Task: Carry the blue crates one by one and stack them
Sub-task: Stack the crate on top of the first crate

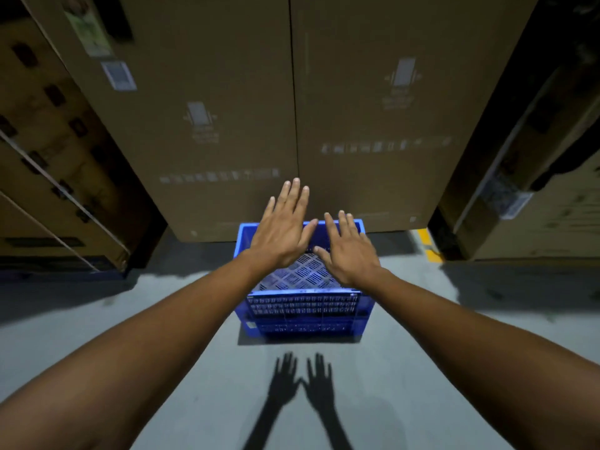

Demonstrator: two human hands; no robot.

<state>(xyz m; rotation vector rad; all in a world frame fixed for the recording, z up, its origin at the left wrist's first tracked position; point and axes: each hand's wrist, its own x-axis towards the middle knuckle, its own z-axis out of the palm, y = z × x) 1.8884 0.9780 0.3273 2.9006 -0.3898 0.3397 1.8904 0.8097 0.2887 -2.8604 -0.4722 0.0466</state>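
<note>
Crate (303, 306) sits on the floor (162, 352) against tall cartons (292, 125) — rigid perforated plastic, empty, probably light. Your left hand (282, 233) and right hand (349, 254) hover flat and empty; take its opposite rims.

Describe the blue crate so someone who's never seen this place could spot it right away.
Find the tall brown cardboard boxes that fill the far side. At their foot, on the grey concrete floor, stands the blue crate, under the open left hand and right hand. It is the only bright blue, slotted plastic thing among plain brown cartons.
</note>
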